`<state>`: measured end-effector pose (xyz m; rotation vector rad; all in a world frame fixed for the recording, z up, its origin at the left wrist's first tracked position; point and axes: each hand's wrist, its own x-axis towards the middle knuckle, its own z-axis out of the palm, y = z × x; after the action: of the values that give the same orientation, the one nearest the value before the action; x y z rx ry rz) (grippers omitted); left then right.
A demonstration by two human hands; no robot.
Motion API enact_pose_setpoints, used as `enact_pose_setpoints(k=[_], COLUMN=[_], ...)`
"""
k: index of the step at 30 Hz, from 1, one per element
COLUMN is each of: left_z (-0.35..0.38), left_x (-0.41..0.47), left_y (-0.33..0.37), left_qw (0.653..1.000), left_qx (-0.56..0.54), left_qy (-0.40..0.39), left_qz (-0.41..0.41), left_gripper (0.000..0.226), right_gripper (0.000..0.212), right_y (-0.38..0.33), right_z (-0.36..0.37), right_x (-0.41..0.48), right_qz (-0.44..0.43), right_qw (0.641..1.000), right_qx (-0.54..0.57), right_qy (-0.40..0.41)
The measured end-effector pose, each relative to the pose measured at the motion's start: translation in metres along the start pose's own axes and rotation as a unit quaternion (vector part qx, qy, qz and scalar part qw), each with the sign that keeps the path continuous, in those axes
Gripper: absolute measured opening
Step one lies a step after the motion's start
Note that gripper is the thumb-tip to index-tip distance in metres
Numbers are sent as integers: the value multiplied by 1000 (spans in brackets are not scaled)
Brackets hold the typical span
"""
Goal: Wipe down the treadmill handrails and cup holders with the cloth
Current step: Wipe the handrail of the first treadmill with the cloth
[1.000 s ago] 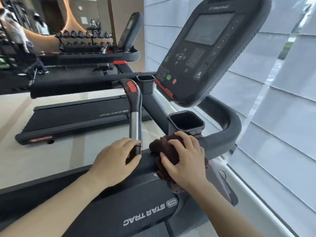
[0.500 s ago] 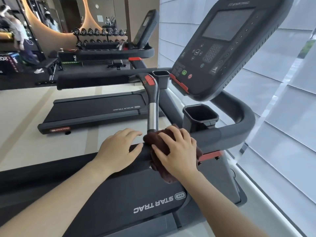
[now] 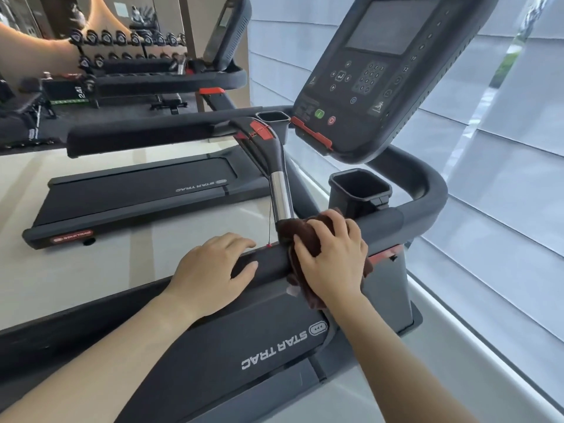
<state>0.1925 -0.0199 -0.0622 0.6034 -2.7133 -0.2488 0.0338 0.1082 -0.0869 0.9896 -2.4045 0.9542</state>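
My right hand (image 3: 334,257) presses a dark brown cloth (image 3: 308,236) onto the black padded handrail (image 3: 268,264), right at the base of the silver centre grip (image 3: 280,193). My left hand (image 3: 210,270) rests flat on the same handrail just left of the cloth, fingers spread, holding nothing. A black cup holder (image 3: 360,187) stands just behind my right hand. A second cup holder (image 3: 272,119) sits farther back beside the console (image 3: 381,71). The curved right handrail (image 3: 427,193) bends around behind the nearer cup holder.
A second treadmill (image 3: 137,190) stands parallel on the left across a pale floor strip. A dumbbell rack (image 3: 122,41) and benches fill the far left. Window blinds (image 3: 503,178) and a white sill run along the right.
My right hand has slid the cloth left and forward along the handrail onto the base of the silver grip. My left hand came off the grip and lies flat on the rail.
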Motion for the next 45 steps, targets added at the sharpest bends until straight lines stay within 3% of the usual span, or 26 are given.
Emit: enact_pose_setpoints(k=[5, 11, 16, 21, 25, 30, 35, 39, 45], left_z=[-11, -21, -22, -29, -35, -42, -49, -56, -52], left_x=[-14, -26, -30, -48, -64, -78, -88, -102, -115], left_y=[-27, -53, -54, -67, -76, -85, -87, -96, -104], left_qw=[1000, 996, 997, 998, 999, 999, 998, 996, 994], left_qx=[-12, -74, -73, -54, -38, -37, -25, -16, 19], left_qy=[-11, -39, -30, -30, -18, -14, -11, 0, 19], left_qz=[-4, -26, 8, 19, 10, -29, -50, -85, -105], left_gripper=[35, 28, 27, 31, 33, 30, 28, 27, 36], right_gripper=[37, 29, 29, 30, 36, 39, 42, 34, 32], right_y=[-29, -46, -61, -74, -91, -101, -109, -102, -130], right_z=[8, 10, 14, 12, 17, 19, 16, 12, 27], right_x=[-21, -8, -31, -16, -42, -24, -43, -35, -72], right_qz=[-54, 21, -69, 29, -85, 27, -91, -47, -131], right_qw=[998, 1000, 997, 998, 991, 992, 985, 991, 989], right_qx=[-20, -18, -30, -39, -61, -69, -55, -25, -11], right_qy=[-9, -14, -33, -47, -79, -107, -139, -125, -72])
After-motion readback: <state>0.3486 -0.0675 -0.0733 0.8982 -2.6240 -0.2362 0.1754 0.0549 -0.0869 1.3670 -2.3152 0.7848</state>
